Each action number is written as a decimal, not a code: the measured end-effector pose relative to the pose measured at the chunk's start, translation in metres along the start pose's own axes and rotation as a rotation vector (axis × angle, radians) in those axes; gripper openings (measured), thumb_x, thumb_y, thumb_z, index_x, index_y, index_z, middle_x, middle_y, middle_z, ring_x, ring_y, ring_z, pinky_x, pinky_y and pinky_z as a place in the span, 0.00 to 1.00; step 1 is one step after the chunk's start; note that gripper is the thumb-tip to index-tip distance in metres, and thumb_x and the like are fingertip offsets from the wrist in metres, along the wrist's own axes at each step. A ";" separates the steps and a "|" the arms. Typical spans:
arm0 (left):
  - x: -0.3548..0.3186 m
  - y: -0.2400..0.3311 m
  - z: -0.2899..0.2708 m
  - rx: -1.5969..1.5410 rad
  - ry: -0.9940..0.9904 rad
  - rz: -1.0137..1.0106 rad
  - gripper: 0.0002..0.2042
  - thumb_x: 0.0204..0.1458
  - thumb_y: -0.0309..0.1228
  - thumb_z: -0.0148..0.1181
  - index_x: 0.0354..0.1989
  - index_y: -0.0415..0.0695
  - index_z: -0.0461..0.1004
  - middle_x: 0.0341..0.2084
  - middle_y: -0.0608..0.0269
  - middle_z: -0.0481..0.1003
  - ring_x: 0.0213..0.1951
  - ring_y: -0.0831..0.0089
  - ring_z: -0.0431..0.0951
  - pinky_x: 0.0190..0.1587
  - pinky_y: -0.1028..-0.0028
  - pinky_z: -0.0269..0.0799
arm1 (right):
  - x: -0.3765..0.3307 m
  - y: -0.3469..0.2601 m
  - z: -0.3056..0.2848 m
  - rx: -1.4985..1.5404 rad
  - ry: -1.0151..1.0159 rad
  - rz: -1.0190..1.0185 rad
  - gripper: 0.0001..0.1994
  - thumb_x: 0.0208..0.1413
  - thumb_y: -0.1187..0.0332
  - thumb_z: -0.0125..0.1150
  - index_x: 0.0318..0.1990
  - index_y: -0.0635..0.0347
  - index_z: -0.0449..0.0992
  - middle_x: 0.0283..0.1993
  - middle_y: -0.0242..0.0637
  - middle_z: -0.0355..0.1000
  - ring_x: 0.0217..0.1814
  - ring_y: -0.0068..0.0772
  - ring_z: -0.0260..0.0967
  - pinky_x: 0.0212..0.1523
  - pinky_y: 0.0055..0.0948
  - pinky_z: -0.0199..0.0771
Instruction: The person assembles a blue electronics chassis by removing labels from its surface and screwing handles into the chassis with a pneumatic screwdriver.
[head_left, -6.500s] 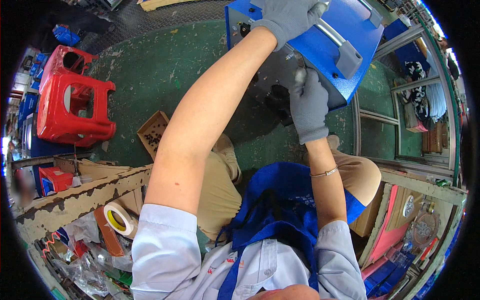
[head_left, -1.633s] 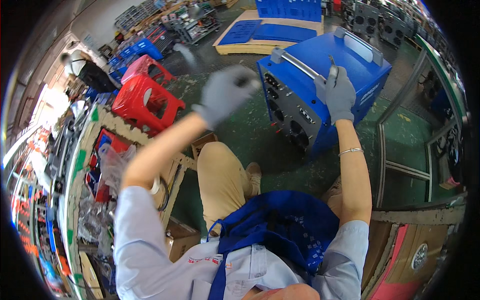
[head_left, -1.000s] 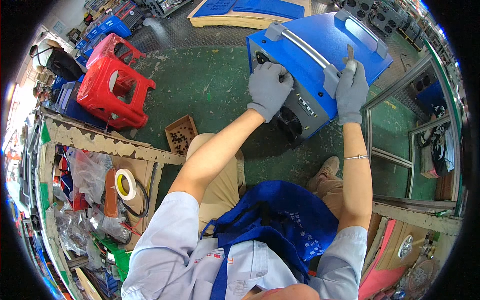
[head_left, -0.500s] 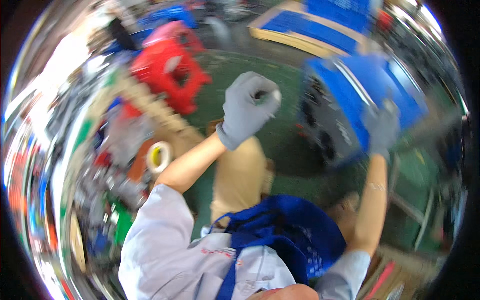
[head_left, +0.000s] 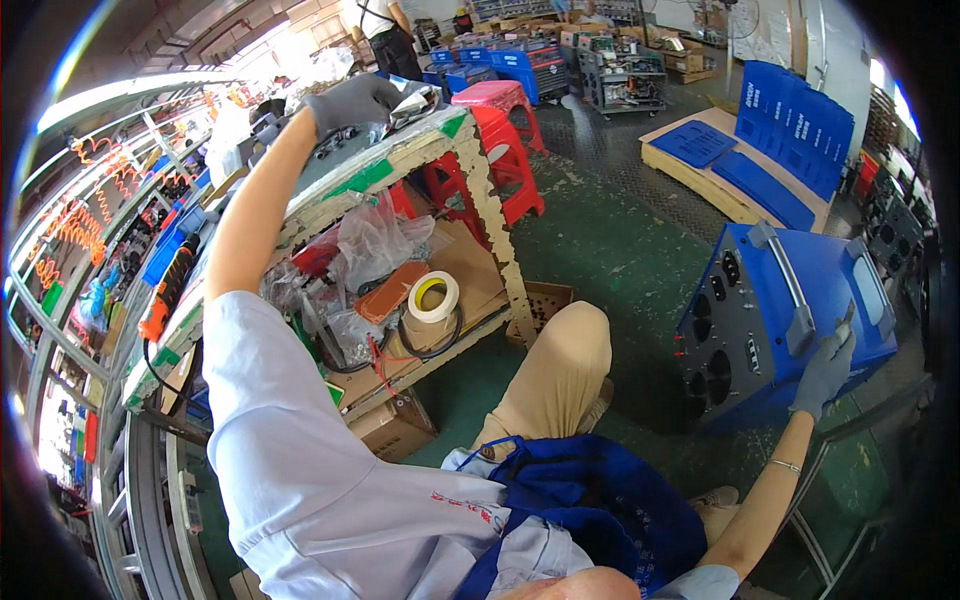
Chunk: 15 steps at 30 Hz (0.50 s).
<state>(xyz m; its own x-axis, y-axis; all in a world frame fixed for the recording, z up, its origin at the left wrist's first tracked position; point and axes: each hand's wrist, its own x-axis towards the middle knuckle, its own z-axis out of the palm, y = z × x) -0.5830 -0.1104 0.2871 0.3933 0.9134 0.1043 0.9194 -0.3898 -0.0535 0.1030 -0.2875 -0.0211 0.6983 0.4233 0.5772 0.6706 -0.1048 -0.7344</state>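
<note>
My left hand, in a grey glove, reaches over the workbench top at the far left. It is among small metal parts, beside a crumpled silvery bag; its fingers are hidden, so I cannot tell what they hold. My right hand, also gloved, rests against the blue machine case on the right, below one of its grey handles. One finger points up along the blue cover. The case's dark end panel has sockets and round openings.
Under the benchtop, a shelf holds a tape roll, plastic bags and cables. Red stools stand beyond the bench. Blue panels stand on a wooden pallet. An orange-and-black power screwdriver lies at the bench's left edge.
My left hand has moved from in front of me over to the benchtop. My right hand remains at the blue case. The view has swung, showing more of the bench and room.
</note>
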 end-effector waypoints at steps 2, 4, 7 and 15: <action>-0.014 0.001 -0.014 -0.310 -0.194 -0.102 0.21 0.46 0.29 0.60 0.52 0.37 0.75 0.34 0.58 0.80 0.34 0.74 0.77 0.40 0.75 0.74 | -0.002 -0.006 -0.017 0.087 0.034 -0.044 0.21 0.67 0.58 0.39 0.56 0.62 0.71 0.38 0.42 0.74 0.38 0.37 0.72 0.41 0.35 0.69; -0.026 -0.003 -0.017 -0.561 -0.109 -0.110 0.22 0.48 0.33 0.61 0.52 0.37 0.75 0.32 0.58 0.79 0.32 0.76 0.77 0.37 0.76 0.74 | -0.005 -0.018 -0.039 0.121 0.014 -0.031 0.22 0.67 0.55 0.40 0.56 0.63 0.71 0.42 0.39 0.74 0.38 0.33 0.69 0.42 0.33 0.68; -0.015 -0.025 -0.033 -0.643 0.152 -0.257 0.23 0.51 0.48 0.63 0.40 0.37 0.80 0.20 0.61 0.74 0.24 0.74 0.74 0.28 0.72 0.70 | -0.026 -0.050 -0.076 0.291 0.013 0.005 0.23 0.68 0.55 0.41 0.55 0.66 0.71 0.42 0.34 0.71 0.36 0.26 0.61 0.42 0.29 0.65; 0.119 0.028 -0.034 -0.405 0.740 0.557 0.21 0.59 0.34 0.56 0.61 0.45 0.68 0.56 0.57 0.72 0.50 0.70 0.75 0.53 0.70 0.70 | -0.110 -0.055 -0.196 -0.005 0.282 -0.062 0.12 0.64 0.67 0.46 0.50 0.64 0.69 0.43 0.35 0.68 0.44 0.27 0.64 0.49 0.29 0.66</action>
<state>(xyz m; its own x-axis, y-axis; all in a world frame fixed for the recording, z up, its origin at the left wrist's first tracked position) -0.5097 -0.0165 0.3322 0.5475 0.3410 0.7642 0.4829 -0.8746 0.0443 0.0383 -0.5052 0.0255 0.6979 0.1618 0.6977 0.7146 -0.0915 -0.6935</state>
